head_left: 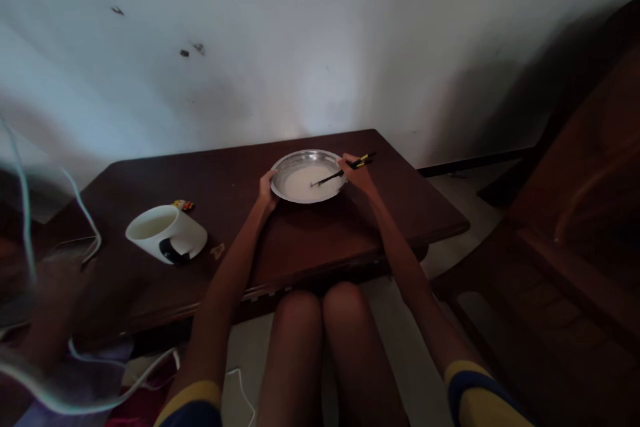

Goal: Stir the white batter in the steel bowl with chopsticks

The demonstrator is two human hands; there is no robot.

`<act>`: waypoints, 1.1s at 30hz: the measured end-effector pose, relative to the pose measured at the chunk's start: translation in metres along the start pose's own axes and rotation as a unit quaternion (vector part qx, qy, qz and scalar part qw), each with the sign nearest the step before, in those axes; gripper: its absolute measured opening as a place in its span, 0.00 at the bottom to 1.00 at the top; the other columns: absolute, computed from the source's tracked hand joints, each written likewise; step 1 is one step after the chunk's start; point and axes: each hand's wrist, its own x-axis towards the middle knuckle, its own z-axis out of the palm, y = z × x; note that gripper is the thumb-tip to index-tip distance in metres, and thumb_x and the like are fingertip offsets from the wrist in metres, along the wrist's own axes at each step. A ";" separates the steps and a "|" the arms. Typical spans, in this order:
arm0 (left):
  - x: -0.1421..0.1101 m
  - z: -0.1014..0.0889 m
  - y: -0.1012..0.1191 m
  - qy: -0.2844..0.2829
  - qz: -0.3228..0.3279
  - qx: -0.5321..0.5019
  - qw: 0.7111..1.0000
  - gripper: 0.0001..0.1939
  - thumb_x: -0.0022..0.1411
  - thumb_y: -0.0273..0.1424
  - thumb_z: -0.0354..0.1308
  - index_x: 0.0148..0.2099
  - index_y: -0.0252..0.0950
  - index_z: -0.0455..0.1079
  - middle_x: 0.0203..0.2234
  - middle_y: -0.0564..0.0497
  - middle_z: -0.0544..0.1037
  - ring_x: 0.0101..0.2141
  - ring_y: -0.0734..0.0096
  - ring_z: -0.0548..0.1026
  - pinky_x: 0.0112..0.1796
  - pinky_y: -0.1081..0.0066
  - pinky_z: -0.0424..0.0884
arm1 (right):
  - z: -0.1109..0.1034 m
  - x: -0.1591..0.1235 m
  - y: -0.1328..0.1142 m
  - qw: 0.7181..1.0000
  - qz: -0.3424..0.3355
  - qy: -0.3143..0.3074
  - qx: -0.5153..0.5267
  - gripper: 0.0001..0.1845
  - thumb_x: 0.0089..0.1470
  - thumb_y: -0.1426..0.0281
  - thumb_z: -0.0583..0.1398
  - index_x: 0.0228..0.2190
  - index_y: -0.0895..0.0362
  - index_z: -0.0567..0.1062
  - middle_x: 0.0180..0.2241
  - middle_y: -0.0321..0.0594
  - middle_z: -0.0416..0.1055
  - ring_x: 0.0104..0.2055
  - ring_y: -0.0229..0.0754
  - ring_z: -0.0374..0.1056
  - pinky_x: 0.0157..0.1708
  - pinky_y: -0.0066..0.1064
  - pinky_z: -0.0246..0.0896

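A round steel plate [290, 163] with pale, whitish food in it sits on the dark wooden table [300, 240] near the wall. My left hand [267, 190] grips the plate's left rim, fingers closed on it. My right hand [356, 172] is at the plate's right rim, closed on a thin dark utensil [345, 170] with a yellow-marked handle. The utensil's tip rests in the food.
A white mug [165, 233] with a dark handle lies tilted on the table's left part, a small coloured wrapper [183, 204] behind it. White cables [75, 213] and blurred clutter fill the left edge. A dark wooden chair [575, 240] stands at the right. My knees [320, 327] are under the table's front edge.
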 end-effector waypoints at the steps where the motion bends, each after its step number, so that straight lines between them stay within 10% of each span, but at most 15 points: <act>1: 0.000 0.000 0.000 -0.003 0.000 -0.003 1.000 0.13 0.55 0.33 0.67 0.43 0.35 0.81 0.35 0.43 0.88 0.42 0.43 0.87 0.43 0.55 0.86 | 0.002 0.000 -0.001 1.000 -0.006 -0.015 0.003 0.25 0.67 0.53 0.56 0.21 0.50 0.61 0.24 0.37 0.68 0.33 0.44 0.68 0.39 0.38 0.67; 16: 0.002 0.000 0.001 -0.011 0.006 0.023 1.000 0.13 0.60 0.34 0.65 0.46 0.35 0.82 0.37 0.44 0.89 0.41 0.45 0.88 0.42 0.57 0.87 | 0.004 -0.005 -0.004 0.997 -0.033 -0.049 -0.039 0.17 0.63 0.61 0.66 0.24 0.51 0.71 0.30 0.37 0.78 0.40 0.47 0.74 0.48 0.39 0.66; 20: 0.001 0.000 0.001 -0.001 0.006 0.036 0.999 0.12 0.62 0.31 0.60 0.45 0.34 0.81 0.36 0.44 0.89 0.42 0.47 0.88 0.43 0.59 0.87 | -0.002 -0.003 0.000 0.997 0.044 0.053 -0.025 0.19 0.64 0.63 0.64 0.21 0.51 0.70 0.27 0.37 0.76 0.38 0.47 0.73 0.46 0.38 0.67; 33: 0.004 -0.001 -0.001 -0.006 0.011 0.046 0.999 0.14 0.63 0.34 0.61 0.47 0.34 0.82 0.37 0.43 0.89 0.41 0.46 0.88 0.43 0.55 0.88 | -0.015 -0.003 0.001 0.988 0.143 0.040 0.050 0.18 0.59 0.61 0.64 0.20 0.52 0.76 0.26 0.42 0.80 0.42 0.53 0.79 0.50 0.44 0.72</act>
